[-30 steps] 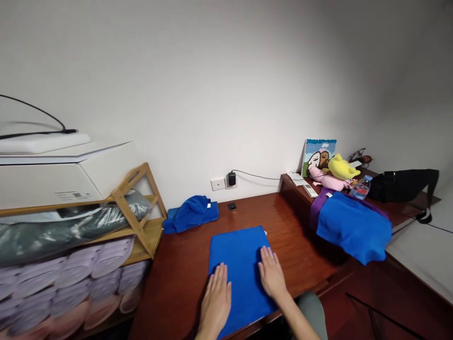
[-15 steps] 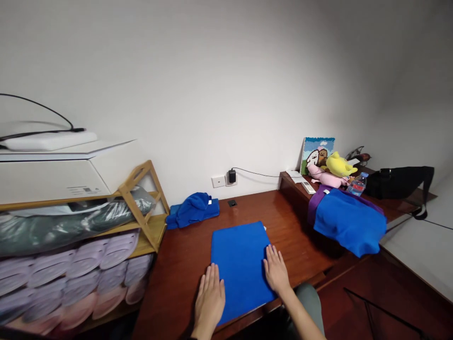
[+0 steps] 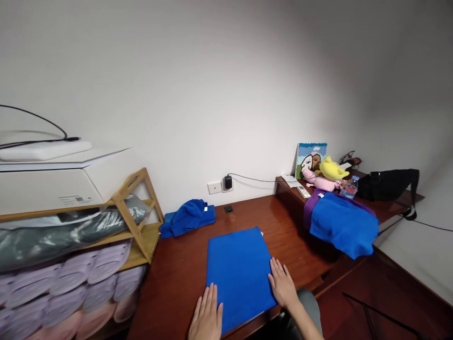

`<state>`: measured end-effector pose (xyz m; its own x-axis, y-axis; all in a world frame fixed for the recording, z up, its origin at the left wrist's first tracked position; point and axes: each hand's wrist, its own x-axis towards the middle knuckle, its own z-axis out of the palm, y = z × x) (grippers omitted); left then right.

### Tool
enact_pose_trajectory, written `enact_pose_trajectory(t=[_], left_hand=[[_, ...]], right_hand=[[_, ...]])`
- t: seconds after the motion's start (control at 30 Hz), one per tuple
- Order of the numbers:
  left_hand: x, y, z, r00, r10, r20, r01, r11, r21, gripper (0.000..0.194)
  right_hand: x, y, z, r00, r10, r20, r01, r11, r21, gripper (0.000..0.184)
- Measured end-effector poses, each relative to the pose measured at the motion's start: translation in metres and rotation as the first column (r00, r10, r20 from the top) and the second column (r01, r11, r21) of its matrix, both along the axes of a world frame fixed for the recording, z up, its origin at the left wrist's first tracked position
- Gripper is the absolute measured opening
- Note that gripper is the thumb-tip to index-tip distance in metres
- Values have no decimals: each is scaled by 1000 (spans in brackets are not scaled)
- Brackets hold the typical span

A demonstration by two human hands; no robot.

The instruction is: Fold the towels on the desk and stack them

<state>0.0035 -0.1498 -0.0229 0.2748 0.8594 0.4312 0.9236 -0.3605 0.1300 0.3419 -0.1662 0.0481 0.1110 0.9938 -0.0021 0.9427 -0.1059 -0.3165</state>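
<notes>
The left hand (image 3: 206, 315), cut off by the view's near edge, hides part of the blue cloth's (image 3: 237, 274) left border. At left, print (image 3: 78, 199) on the white box (image 3: 38, 186) is too small to read.

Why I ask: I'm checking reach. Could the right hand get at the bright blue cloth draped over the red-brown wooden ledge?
Probably yes: the right hand is open, with nothing visible standing between it and that blue cloth.

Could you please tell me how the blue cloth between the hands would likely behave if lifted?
The blue cloth would probably flop, since the similar draped fabric at right droops over an edge. It lies flat and looks thin, so likely light and unlikely to roll.
</notes>
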Motion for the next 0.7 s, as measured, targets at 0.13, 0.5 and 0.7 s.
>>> enact_pose_trajectory(t=[0.13,0.5,0.7], left_hand=[[24,6,26,999,-49,-23,49,999,0,64],[34,25,19,999,8,-50,-12,995,-95,62],[-3,25,5,999,46,20,-46,999,-2,63]], right_hand=[[-24,12,15,998,28,-51,-24,997,69,67],[-62,43,-1,995,100,-2,-100,993,68,64],[-17,53,6,1000,-6,14,5,1000,21,68]])
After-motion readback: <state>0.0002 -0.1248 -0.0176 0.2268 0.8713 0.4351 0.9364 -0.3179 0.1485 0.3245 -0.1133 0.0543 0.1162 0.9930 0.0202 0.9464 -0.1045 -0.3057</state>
